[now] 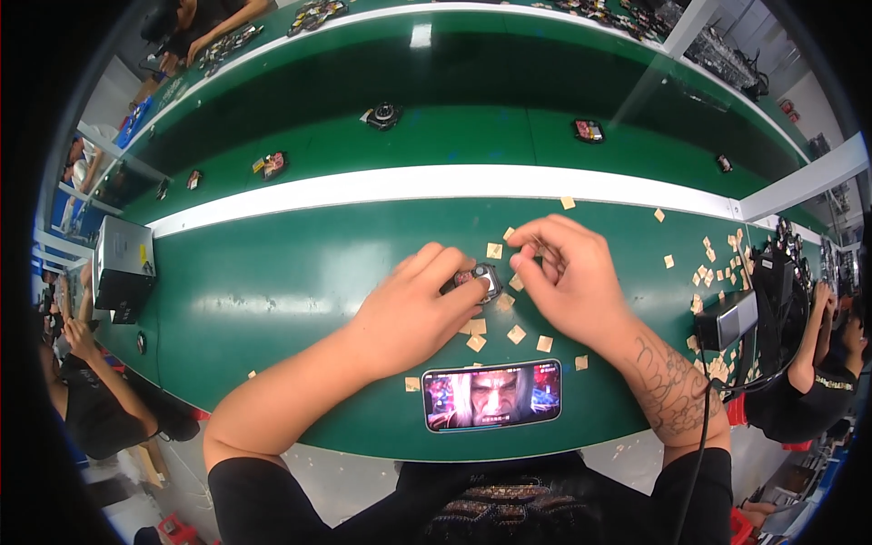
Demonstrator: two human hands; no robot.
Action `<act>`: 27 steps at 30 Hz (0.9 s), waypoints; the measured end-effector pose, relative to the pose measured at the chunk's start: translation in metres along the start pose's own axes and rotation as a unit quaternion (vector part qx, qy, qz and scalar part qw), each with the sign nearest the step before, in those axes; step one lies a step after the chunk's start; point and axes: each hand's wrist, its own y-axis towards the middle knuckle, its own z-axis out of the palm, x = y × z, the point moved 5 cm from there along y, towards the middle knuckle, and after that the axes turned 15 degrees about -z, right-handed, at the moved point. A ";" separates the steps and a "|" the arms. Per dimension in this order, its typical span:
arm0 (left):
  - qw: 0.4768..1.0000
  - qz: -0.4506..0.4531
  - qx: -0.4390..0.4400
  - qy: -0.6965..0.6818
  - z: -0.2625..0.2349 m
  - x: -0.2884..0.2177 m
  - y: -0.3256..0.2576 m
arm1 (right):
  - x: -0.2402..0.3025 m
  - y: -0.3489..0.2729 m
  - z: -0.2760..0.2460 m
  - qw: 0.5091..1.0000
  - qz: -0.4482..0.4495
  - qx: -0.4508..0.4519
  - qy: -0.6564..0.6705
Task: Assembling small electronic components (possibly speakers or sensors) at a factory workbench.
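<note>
Left hand [413, 313] curled around a small dark rounded device with a reddish face [480, 278], gripped between thumb and fingers just above the green worktop [272, 291]. Right hand [568, 277] just beside it, fingertips pressed together in a pinch; whatever sits in the pinch too small to tell. Little square tan paper pieces [516, 334] scattered on the worktop under and around both hands, thicker toward the right edge. Black smartphone with a lit screen [491, 395] lying flat near the front edge, between the forearms. Grey box-shaped unit [123, 263] standing at the far left. Similar dark devices [589, 131] resting well apart on the raised green belt behind the white strip.
</note>
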 end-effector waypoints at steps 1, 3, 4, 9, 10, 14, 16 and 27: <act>1.000 0.000 0.004 0.002 -0.001 0.000 0.002 | -0.006 -0.001 0.001 1.000 -0.009 -0.018 0.022; 1.000 0.020 0.002 0.017 -0.004 -0.003 0.006 | -0.015 0.000 0.003 0.999 -0.026 -0.027 0.036; 1.000 0.022 0.002 0.021 -0.004 -0.004 0.006 | -0.016 0.001 0.002 0.997 -0.046 -0.034 0.047; 0.997 0.032 -0.062 -0.010 0.001 0.017 0.029 | -0.018 0.002 -0.005 0.991 -0.126 -0.047 -0.025; 0.996 0.002 -0.090 -0.020 0.001 0.028 0.039 | -0.017 0.002 -0.005 0.986 -0.148 -0.063 -0.039; 0.980 -0.055 -0.191 -0.001 -0.007 0.071 0.118 | -0.016 0.000 -0.007 0.987 -0.132 -0.080 -0.031; 0.976 -0.080 -0.201 0.037 -0.001 0.084 0.145 | -0.021 -0.002 -0.005 0.991 -0.110 -0.074 -0.023; 0.957 -0.196 -0.178 0.119 -0.015 0.160 0.146 | -0.027 0.000 -0.004 0.988 -0.139 -0.064 -0.028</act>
